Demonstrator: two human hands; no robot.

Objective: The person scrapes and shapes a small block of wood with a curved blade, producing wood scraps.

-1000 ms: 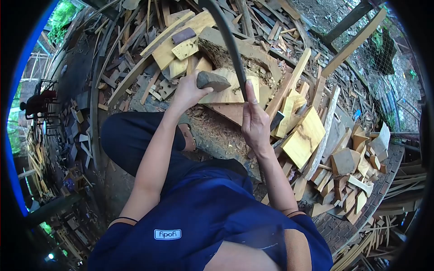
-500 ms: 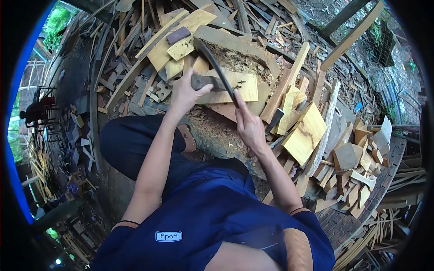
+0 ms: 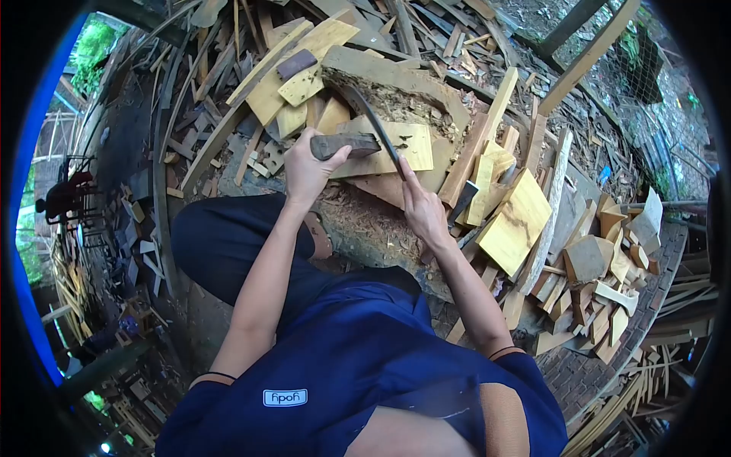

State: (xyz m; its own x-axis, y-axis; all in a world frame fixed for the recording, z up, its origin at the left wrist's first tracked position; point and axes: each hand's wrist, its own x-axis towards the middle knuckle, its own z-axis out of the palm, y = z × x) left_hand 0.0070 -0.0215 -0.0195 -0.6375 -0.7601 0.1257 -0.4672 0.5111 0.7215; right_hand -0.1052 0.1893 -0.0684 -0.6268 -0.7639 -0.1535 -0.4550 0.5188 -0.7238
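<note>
The long, dark curved tool [image 3: 378,126], probably a blade, had swung down from upright; your right hand [image 3: 425,213] gripped its near end. Your left hand [image 3: 303,171] was closed around a grey-brown block [image 3: 345,145], so both were close together above the yellow board [image 3: 417,146]. Your shirt's label [image 3: 285,397] read "yody", upside down.
</note>
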